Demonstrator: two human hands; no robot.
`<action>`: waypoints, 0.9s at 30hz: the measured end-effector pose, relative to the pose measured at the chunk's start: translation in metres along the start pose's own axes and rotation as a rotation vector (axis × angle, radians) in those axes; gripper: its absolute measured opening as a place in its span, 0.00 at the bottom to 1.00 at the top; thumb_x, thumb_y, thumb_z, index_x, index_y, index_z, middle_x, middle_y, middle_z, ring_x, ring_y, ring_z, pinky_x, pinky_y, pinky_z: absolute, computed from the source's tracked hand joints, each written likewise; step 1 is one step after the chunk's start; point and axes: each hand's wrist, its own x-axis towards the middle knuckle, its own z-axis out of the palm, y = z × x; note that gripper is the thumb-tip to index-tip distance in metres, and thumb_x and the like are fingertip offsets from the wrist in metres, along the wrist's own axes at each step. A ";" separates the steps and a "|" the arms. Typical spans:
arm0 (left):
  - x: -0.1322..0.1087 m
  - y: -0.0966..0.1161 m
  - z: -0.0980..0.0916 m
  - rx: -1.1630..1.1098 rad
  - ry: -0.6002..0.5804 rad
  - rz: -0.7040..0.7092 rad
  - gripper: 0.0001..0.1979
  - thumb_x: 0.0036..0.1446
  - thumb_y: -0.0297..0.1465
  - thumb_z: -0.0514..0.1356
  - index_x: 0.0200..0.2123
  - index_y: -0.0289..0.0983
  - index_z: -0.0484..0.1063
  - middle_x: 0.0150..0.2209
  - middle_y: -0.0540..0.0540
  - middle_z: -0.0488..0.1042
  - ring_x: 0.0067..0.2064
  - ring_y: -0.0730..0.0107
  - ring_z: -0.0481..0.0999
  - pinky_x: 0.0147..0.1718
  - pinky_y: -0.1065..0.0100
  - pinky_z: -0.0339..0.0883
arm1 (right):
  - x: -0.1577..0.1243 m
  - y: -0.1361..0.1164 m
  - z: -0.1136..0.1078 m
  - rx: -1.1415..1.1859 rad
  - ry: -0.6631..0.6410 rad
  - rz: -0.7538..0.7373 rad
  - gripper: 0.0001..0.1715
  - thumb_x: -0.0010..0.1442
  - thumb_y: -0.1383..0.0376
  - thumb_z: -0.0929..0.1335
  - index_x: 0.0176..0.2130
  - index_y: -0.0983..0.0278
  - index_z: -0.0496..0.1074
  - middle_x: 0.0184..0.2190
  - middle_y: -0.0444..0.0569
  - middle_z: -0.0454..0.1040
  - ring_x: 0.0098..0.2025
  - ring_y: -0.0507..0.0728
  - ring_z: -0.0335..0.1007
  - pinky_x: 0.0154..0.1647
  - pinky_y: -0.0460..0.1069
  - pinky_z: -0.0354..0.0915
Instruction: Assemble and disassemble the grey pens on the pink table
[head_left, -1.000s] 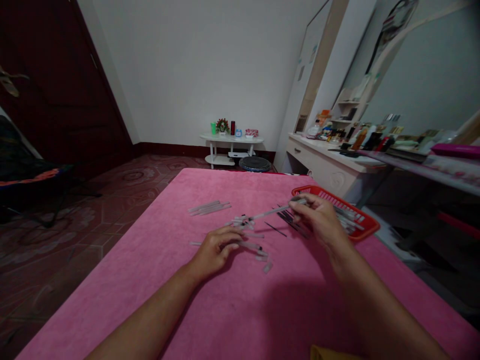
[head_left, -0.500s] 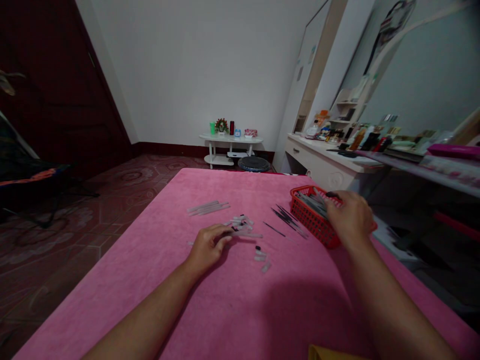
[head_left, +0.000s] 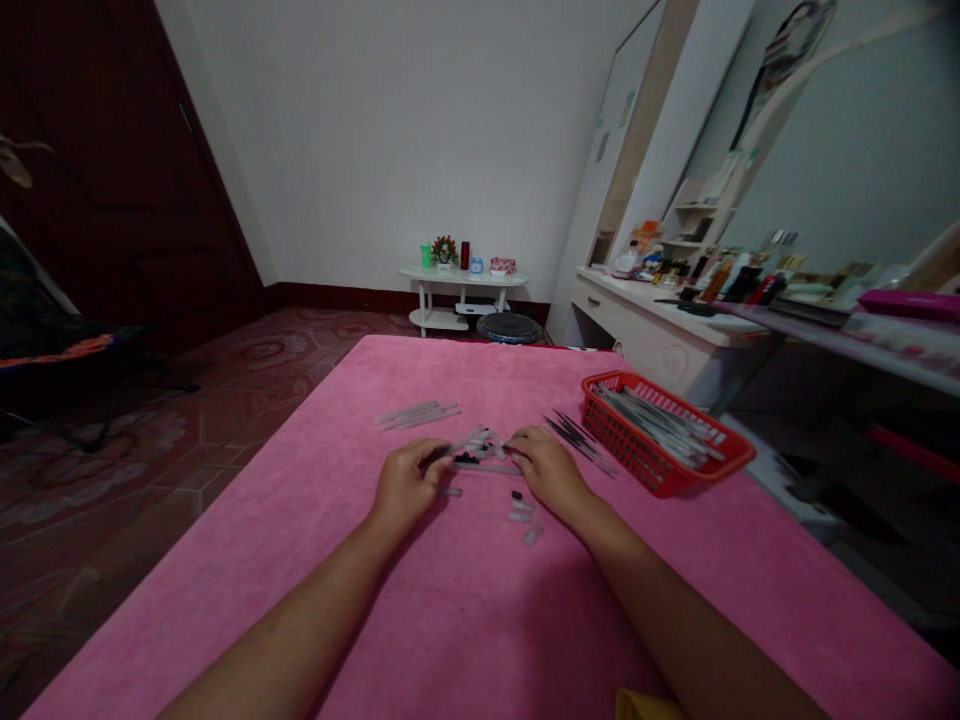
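Lying crosswise on the surface [head_left: 465,620], the tube [head_left: 486,466] runs between left hand [head_left: 403,482] and right hand [head_left: 549,470]; both are curled, and I cannot tell if they grip it.

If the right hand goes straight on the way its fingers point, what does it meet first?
The right hand would likely meet the pile of clear pen parts just ahead of it first; the left hand lies just beyond. Depth is unclear.

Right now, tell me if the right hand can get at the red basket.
Probably yes: the right hand lies near the red basket, only thin black rods flat on the cloth between.
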 end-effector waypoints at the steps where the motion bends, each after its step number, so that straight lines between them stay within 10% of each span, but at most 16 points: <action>1: 0.000 0.000 0.000 0.001 -0.006 0.001 0.10 0.54 0.29 0.58 0.38 0.35 0.77 0.37 0.43 0.79 0.38 0.64 0.78 0.40 0.65 0.72 | 0.002 -0.001 0.001 -0.027 -0.001 0.036 0.13 0.59 0.71 0.64 0.41 0.63 0.76 0.39 0.51 0.74 0.45 0.55 0.66 0.46 0.48 0.60; 14: 0.000 0.000 0.000 0.033 -0.036 -0.004 0.11 0.54 0.29 0.58 0.39 0.36 0.77 0.37 0.44 0.79 0.38 0.64 0.78 0.40 0.66 0.71 | 0.000 0.007 -0.008 -0.058 0.082 0.233 0.08 0.55 0.67 0.67 0.35 0.63 0.77 0.35 0.50 0.76 0.39 0.55 0.70 0.39 0.47 0.60; 20: -0.001 -0.002 0.001 0.032 -0.029 -0.003 0.10 0.53 0.29 0.58 0.38 0.36 0.77 0.36 0.44 0.80 0.37 0.64 0.78 0.39 0.66 0.71 | -0.005 -0.002 -0.013 0.292 -0.235 0.111 0.09 0.49 0.71 0.68 0.32 0.63 0.78 0.28 0.44 0.78 0.29 0.52 0.70 0.30 0.44 0.59; 27: -0.002 -0.001 0.001 0.027 -0.040 -0.001 0.10 0.54 0.29 0.58 0.38 0.36 0.77 0.38 0.43 0.80 0.39 0.63 0.78 0.40 0.65 0.71 | -0.010 -0.016 -0.020 0.067 -0.318 0.092 0.11 0.47 0.73 0.68 0.30 0.61 0.78 0.30 0.45 0.78 0.32 0.53 0.71 0.30 0.44 0.57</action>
